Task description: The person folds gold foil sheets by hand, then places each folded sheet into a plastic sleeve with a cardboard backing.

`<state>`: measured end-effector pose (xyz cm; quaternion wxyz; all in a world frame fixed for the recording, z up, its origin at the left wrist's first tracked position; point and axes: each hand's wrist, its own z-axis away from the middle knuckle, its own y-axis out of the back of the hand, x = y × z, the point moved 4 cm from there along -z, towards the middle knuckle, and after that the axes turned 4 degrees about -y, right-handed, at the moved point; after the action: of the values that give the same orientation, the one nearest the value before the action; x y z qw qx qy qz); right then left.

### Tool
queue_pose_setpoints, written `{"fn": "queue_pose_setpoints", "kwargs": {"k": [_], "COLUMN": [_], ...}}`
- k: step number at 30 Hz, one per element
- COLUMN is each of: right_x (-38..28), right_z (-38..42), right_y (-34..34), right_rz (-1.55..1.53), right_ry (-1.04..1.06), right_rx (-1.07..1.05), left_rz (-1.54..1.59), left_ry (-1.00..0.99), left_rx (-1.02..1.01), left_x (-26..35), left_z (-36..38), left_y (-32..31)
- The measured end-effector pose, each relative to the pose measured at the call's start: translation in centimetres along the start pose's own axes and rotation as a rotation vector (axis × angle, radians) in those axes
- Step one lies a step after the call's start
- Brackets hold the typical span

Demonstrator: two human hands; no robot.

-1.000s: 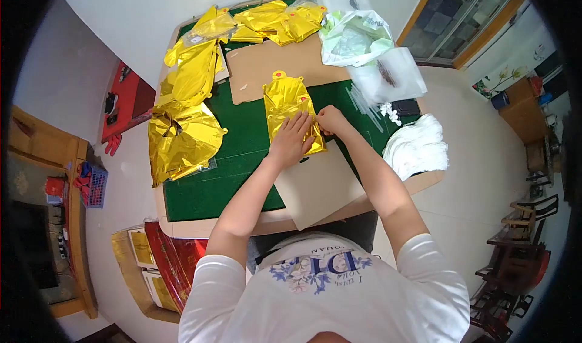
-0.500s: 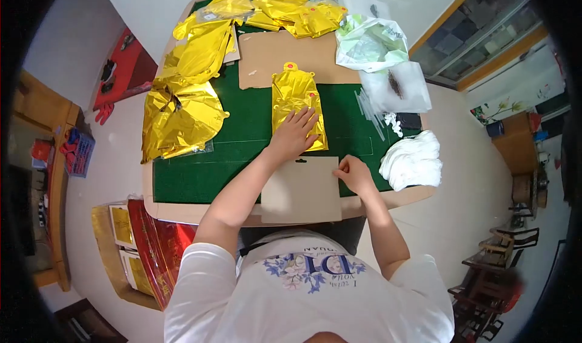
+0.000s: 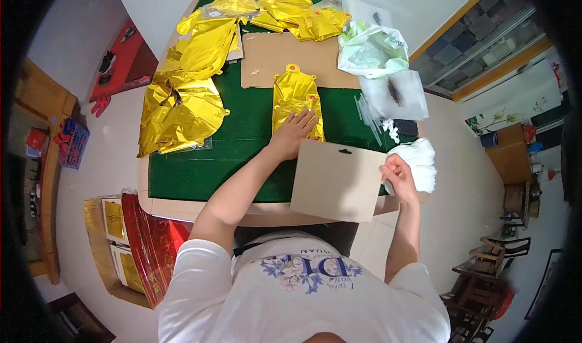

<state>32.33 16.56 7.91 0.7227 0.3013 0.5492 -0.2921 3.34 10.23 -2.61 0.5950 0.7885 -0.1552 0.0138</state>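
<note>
A folded gold foil balloon (image 3: 296, 91) with small red dots lies in the middle of the green table top. My left hand (image 3: 294, 134) rests flat on its near end, fingers spread. In my right hand (image 3: 398, 176) is a tan cardboard sheet (image 3: 336, 179) with a small hanging slot, pinched at its right edge. The sheet is lifted and tilted over the table's near edge. A stack of white cloth-like items (image 3: 418, 161) lies just behind my right hand.
More gold foil balloons (image 3: 185, 109) spread along the left and far sides. A larger cardboard piece (image 3: 285, 52) lies at the back. Clear straws (image 3: 368, 119), a black item (image 3: 406, 128) and a pale green plastic bag (image 3: 373, 49) are on the right. A box (image 3: 118, 255) stands on the floor.
My right hand has raised the cardboard sheet off the table edge and carried it to the right. My left hand stays on the gold foil balloon.
</note>
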Motion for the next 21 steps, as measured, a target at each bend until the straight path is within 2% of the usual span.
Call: {"fn": "queue_pose_setpoints", "kwargs": {"k": [1,3,5,7,15,21], "right_x": [0.3,1.0,1.5,2.3,2.5,1.1], "right_z": [-0.1,0.0,0.0,-0.3,-4.4,-7.6], "right_y": [0.8,1.5,1.6,2.0,2.9,1.7], "right_rz": [0.003,-0.233,-0.265,-0.422,-0.553,-0.611], "right_ry": [0.002,-0.045,-0.047,-0.026,0.055,0.111], "right_rx": [-0.001,-0.023,-0.001,0.034,0.165,0.134], "left_rz": [-0.001,-0.08,-0.055,-0.03,-0.055,0.179], "left_ry": [0.001,-0.002,0.009,0.015,-0.001,0.016], "left_rx": [0.003,-0.053,-0.055,-0.06,-0.101,-0.025], "left_x": [0.1,0.3,0.4,0.5,1.4,1.5], "left_z": [0.0,0.1,0.0,0.0,0.4,0.3], "left_y": [0.2,0.3,0.5,1.0,1.5,1.9]}}
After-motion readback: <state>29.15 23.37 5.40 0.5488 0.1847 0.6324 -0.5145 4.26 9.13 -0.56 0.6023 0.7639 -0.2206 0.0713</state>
